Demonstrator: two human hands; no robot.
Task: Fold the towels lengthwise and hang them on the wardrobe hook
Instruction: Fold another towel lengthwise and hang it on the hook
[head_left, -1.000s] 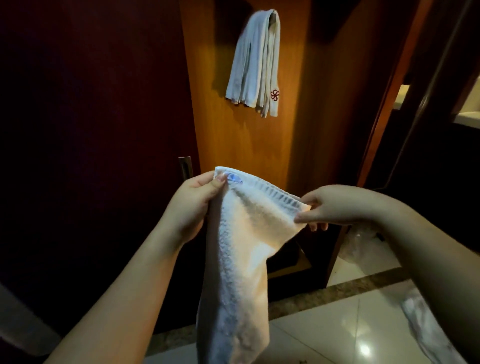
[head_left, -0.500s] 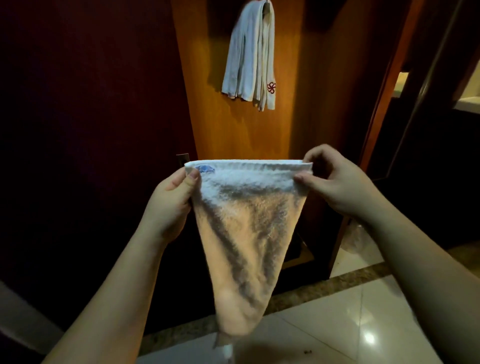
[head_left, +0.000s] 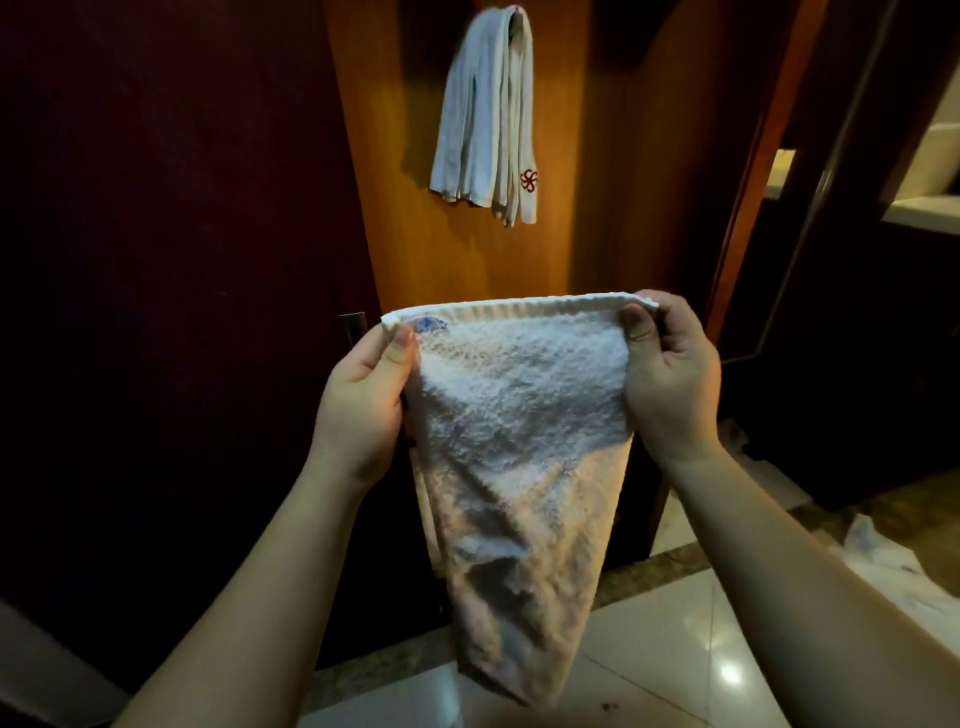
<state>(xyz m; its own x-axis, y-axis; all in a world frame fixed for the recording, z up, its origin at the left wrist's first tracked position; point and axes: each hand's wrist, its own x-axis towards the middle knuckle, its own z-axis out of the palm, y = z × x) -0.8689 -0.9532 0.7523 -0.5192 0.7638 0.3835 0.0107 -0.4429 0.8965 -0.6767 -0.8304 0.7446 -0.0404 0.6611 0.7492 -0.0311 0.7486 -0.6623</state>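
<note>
White towel (head_left: 519, 426) is pinched at its top corners by left hand (head_left: 363, 400) and right hand (head_left: 670, 374), stretched before the wardrobe panel (head_left: 571, 234). Folded towel (head_left: 488, 114) is hung above. Crumpled cloth (head_left: 883, 561) is seen on the floor (head_left: 675, 649).

A hotel-style room: a monogrammed towel (head_left: 485, 114) hangs on a wooden wardrobe door (head_left: 467, 260), above glossy floor tiles (head_left: 675, 649) with stone border.
</note>
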